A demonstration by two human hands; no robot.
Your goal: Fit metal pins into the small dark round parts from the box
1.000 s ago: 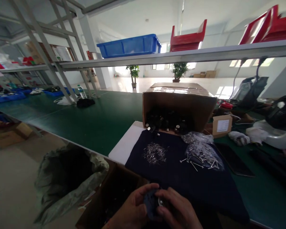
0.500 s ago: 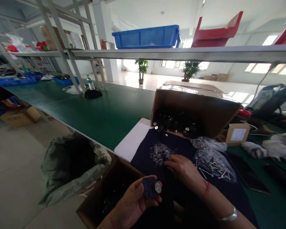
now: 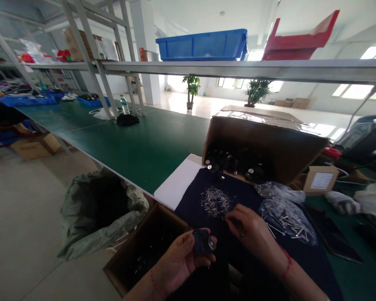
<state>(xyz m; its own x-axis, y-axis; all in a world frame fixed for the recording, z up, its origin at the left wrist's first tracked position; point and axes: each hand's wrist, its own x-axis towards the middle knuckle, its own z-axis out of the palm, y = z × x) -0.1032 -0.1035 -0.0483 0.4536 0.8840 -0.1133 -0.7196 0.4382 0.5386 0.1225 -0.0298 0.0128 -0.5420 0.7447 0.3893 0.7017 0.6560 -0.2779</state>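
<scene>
A blue bin (image 3: 202, 47) sits on a long shelf (image 3: 207, 68). A red plastic thing (image 3: 293, 48) is on the shelf too, to the right. Far back, a leafy plant (image 3: 192, 87) and a spiky plant (image 3: 257, 90) stand near bright windows (image 3: 236, 82). On the green table (image 3: 150, 144), a water bottle (image 3: 124, 106) stands up behind a black bundle (image 3: 128, 120). A big green bag (image 3: 73, 234) gapes open on the floor (image 3: 21, 217), with a brown box (image 3: 31, 148) farther back.

Left hand (image 3: 180, 259) holding a dark part (image 3: 201, 242), right hand (image 3: 249, 225) at the pins (image 3: 215, 201)
The pins lie heaped on a dark cloth (image 3: 189, 200); an open carton (image 3: 288, 146) stands behind them, a clear bag (image 3: 286, 211) of longer pins to their right.
</scene>
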